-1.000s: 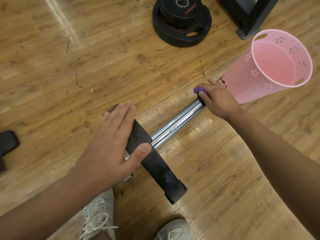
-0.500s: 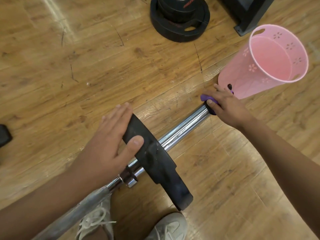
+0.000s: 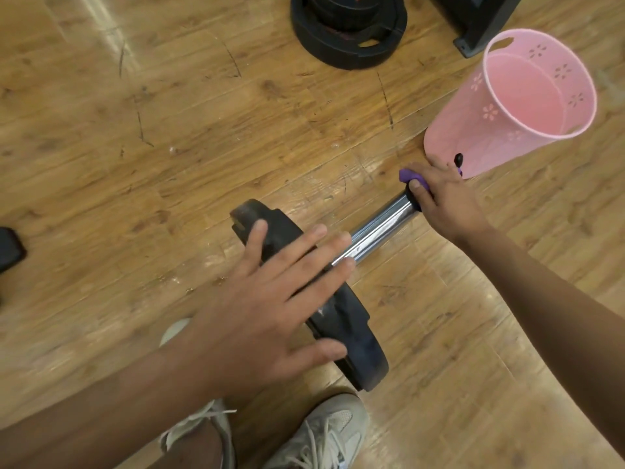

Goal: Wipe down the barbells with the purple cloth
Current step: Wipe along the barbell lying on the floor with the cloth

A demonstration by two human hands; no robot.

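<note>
Left hand (image 3: 270,299): flat, fingers straight and spread, lying over the rim of the black round weight plate (image 3: 341,319); grasping nothing.
Right hand (image 3: 446,198): clenched round the purple cloth (image 3: 407,176), which is wrapped on the far tip of the chrome steel barbell (image 3: 378,228); thumb on top.
Barbell location: on the scuffed wooden plank floor (image 3: 169,130), mid-view, just ahead of the pale lace-up sneakers (image 3: 324,431).
Long axis: diagonal, near-left to far-right. Far end points at the base of the pink plastic basket with flower cut-outs (image 3: 473,130) and is near it; contact cannot be told.
Barbell look: bright polished sleeve with streaky reflections. Only the stretch between plate and right hand shows. Plate stands on edge, square across the bar, matte, grey scuffs on the rim.
Cloth look: small bunch poking out past the thumb, a sliver more behind the fingers on the basket side.
Surroundings: stack of black weight plates (image 3: 348,32) flat on the floor at top; black metal frame foot (image 3: 480,32) top right; dark object (image 3: 10,248) cut by the left edge, unidentifiable.
</note>
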